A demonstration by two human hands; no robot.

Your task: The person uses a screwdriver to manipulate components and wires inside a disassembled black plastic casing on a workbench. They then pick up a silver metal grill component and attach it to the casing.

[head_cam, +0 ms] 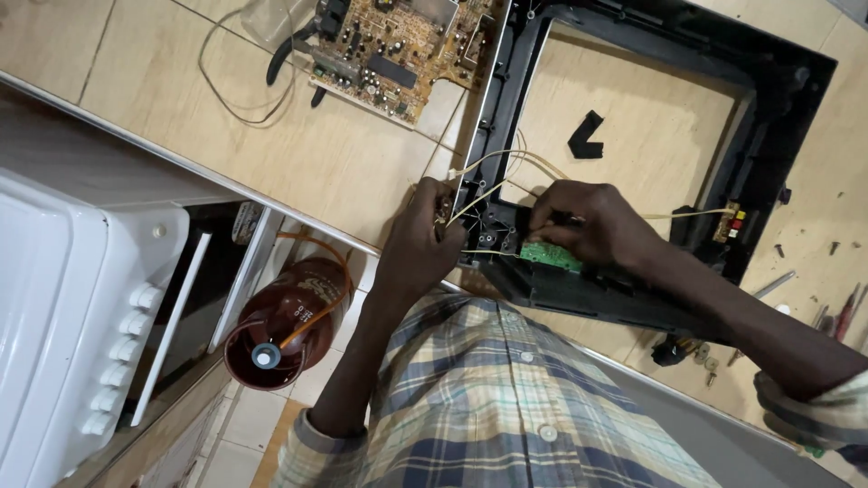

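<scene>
A head-worn camera looks down at a beige tiled counter (298, 172) where a person in a plaid shirt works with both hands. A large rectangular black plastic frame (778, 99), hollow in the middle, lies flat on the counter and fills the upper right. Inside its opening lies a small black angled plastic piece (586, 137). Above the hands, at the top edge, sits a tan printed circuit board crowded with components (398, 45), with black-handled pliers (287, 50) and a thin dark wire loop (226, 90) beside it. Loose screws and screwdriver tips (836, 307) are scattered along the right. Below the counter edge stand a white cooker with round knobs (99, 334) and a dark red gas cylinder with an orange hose (285, 321). The left hand (420, 239) is closed around a small connector at the frame's near left corner, where thin pale yellow wires (506, 163) arch across and partly cover the work. The right hand (583, 221) rests on the frame's near rail, its fingers (551, 220) curled narrowly, pinching a small green circuit board (550, 257) that sits directly under them, just right of the left hand.
</scene>
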